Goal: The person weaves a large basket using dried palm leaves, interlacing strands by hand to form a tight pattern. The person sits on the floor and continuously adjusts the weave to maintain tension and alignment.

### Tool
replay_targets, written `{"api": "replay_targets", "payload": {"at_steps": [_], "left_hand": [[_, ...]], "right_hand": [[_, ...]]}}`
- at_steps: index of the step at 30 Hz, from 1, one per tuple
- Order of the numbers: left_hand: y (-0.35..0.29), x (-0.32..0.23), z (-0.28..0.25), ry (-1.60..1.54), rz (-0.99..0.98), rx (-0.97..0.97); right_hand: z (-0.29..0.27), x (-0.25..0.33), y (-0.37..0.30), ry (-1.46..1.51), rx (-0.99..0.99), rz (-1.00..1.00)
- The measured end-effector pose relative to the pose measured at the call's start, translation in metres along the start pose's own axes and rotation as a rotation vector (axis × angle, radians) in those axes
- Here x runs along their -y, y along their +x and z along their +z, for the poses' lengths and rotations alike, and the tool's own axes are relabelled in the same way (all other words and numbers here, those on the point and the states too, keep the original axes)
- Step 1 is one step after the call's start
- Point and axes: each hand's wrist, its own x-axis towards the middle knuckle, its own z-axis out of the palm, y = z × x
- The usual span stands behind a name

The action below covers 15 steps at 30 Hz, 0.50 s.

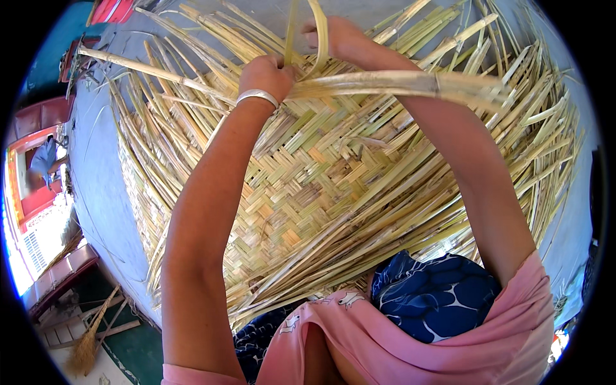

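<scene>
A partly woven mat [301,186] of flattened reed strips lies in front of me, its weave a herringbone pattern. My left hand [266,78], with a pale bangle [258,96] at the wrist, is closed on a split reed strip [385,83] near the mat's far side. The strip runs off to the right across my right forearm, its end blurred. Another length, a narrow loop [322,38], rises above my left hand and leaves the top of the view. Beside that loop my right hand [338,38] has its fingers curled; the loop partly covers them, and what they pinch is hidden.
Long loose reed ends [513,160] fan out around the mat on the grey floor [102,167]. A straw broom [83,350] and a wooden frame [61,330] lie at lower left. A person in blue [45,160] is by the bright doorway at left.
</scene>
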Motion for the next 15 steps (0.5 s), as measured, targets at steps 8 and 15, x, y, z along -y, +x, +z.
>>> {"api": "replay_targets", "payload": {"at_steps": [8, 15], "left_hand": [[-0.008, 0.011, 0.003, -0.718, -0.345, -0.113], [-0.006, 0.019, 0.003, -1.07, -0.57, -0.166]], "right_hand": [[0.04, -0.001, 0.031, 0.42, 0.369, 0.16], [0.046, 0.002, 0.028, 0.732, 0.364, 0.204]]}}
